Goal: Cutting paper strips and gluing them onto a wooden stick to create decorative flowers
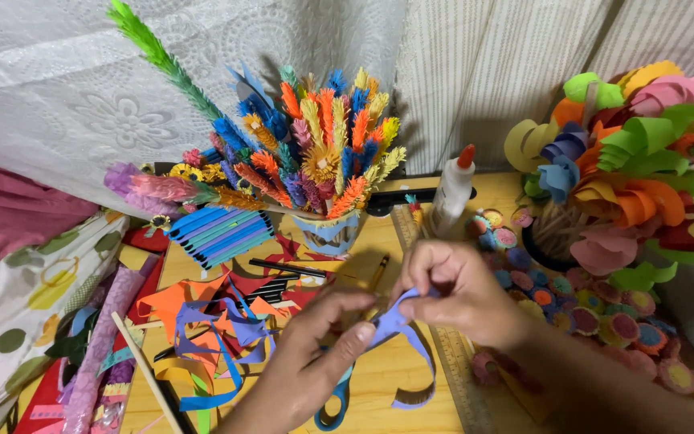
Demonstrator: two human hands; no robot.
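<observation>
My left hand [319, 337] and my right hand [451, 291] meet over the wooden table [379, 386], both pinching a curling strip of purple paper [399, 325]. The strip's loose end trails down and curls toward the table at the lower right. Under my left hand lie scissors with blue handles [332, 406]. A white glue bottle with an orange tip [451, 191] stands just behind my right hand.
A cup [329, 233] full of fringed paper flowers stands at the back centre. Paper scraps [202, 321] litter the left. A paper flower bouquet [644, 161] and small rolled discs [604, 317] crowd the right. A ruler [451, 362] lies near my right wrist.
</observation>
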